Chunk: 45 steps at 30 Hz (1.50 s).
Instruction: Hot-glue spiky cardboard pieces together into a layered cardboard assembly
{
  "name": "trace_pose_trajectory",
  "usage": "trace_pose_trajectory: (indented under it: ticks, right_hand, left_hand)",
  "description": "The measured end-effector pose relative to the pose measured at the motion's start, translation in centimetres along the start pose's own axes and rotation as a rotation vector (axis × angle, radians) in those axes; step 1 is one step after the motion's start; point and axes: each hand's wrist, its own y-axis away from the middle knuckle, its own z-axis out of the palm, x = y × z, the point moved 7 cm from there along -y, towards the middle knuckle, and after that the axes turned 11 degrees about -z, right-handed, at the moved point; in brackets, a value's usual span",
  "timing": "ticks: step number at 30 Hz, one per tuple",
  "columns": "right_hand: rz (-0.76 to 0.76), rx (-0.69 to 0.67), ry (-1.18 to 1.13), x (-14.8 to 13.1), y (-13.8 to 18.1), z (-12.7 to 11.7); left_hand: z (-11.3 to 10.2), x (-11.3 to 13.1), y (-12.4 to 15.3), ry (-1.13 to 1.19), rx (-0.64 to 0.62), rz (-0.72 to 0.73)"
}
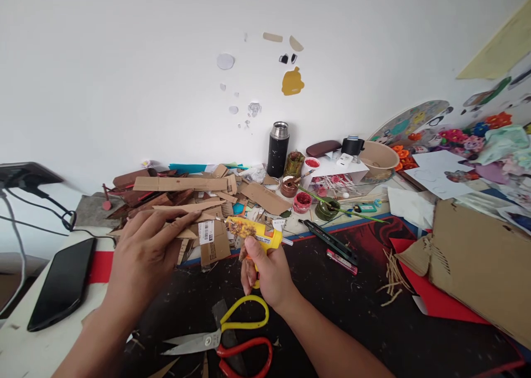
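My right hand (269, 270) is wrapped round a yellow hot glue gun (255, 229). Brown smears cover its front, and a pale glue stick (287, 242) pokes out of the back. The nozzle points left, toward my left hand (145, 242). That hand reaches over the pile of cardboard scraps (185, 183) with its fingers stretched out; its palm side is hidden. Just right of its fingertips lies a cardboard piece with a white label (211, 242). Below the glue gun, scissors (209, 340) with one yellow and one red handle lie with their blades apart.
A black phone (62, 284) lies at the left edge. Behind the scraps stand a black flask (277, 151) and several paint jars (302, 202). A utility knife (327, 241) rests on the dark mat. To the right are thin twisted strips (392, 275) and a large cardboard sheet (481, 273).
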Motion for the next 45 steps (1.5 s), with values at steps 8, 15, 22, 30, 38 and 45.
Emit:
trace_pose_trajectory:
  ticks: [8, 15, 22, 30, 38, 45]
  right_hand:
    - [-0.002, -0.092, -0.075, 0.0, 0.3, 0.6]
    - [0.01, -0.124, -0.089, 0.0, 0.7, 0.9]
    - [0.038, -0.203, -0.075, 0.5, 1.3, 1.8]
    - [0.015, -0.22, -0.099, 0.0, 1.4, 2.1]
    - [0.024, -0.233, -0.12, -0.2, 1.7, 2.4]
    - [0.016, -0.221, -0.122, -0.8, 1.6, 2.6]
  left_hand:
    - [-3.0, -1.2, -0.1, 0.242, 0.112, -0.151]
    - [-5.1, -4.0, 0.5, 0.993, 0.363, -0.743]
    - [1.0, -6.9, -0.2, 1.3, 0.041, -0.871]
    - [2.5, -6.3, 0.9, 1.217, -0.067, -0.801]
    - [-1.5, -3.3, 0.1, 0.656, 0.022, -0.464]
    - [-0.7, -2.3, -0.7, 0.651, -0.07, -0.343]
